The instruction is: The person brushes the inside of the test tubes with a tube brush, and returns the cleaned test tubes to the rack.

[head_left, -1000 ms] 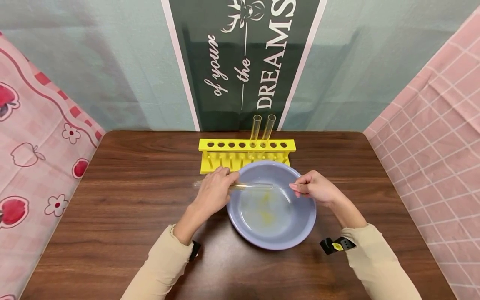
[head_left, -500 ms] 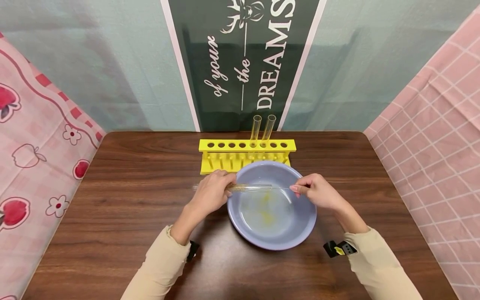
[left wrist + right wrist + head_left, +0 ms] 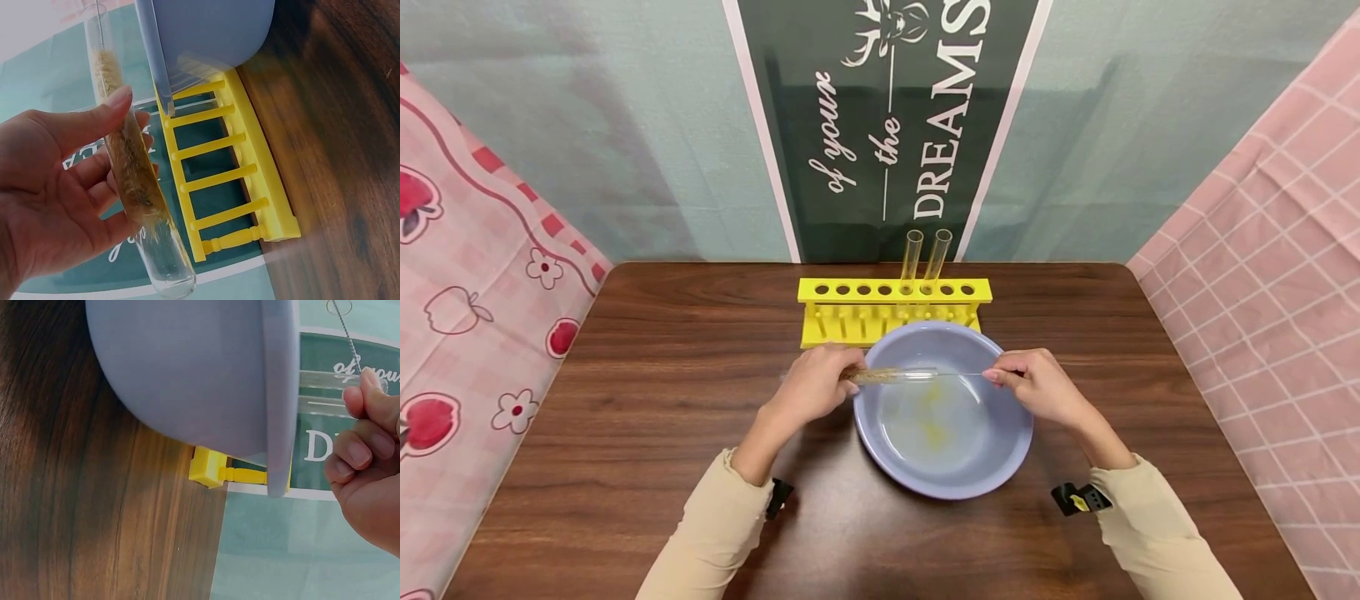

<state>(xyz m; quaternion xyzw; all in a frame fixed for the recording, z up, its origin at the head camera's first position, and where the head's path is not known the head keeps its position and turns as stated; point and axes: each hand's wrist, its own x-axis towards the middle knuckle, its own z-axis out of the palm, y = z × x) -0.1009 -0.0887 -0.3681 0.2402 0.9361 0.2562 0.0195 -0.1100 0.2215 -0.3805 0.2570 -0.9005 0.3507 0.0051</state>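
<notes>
With the left hand (image 3: 811, 385) I'm gripping a glass test tube (image 3: 165, 259), fingers curling round it, by the left rim of the lavender basin (image 3: 943, 492); the tube's mouth is hanging over the basin. With the right hand (image 3: 1036, 385) I'm pinching the wire of a test-tube brush (image 3: 139, 184) above the right rim, its bristles sitting inside the tube. The yellow rack (image 3: 874, 297) is standing just behind the basin, holding two upright tubes (image 3: 912, 260); the wooden tabletop (image 3: 662, 400) is spreading wide either side, giving sideways room.
</notes>
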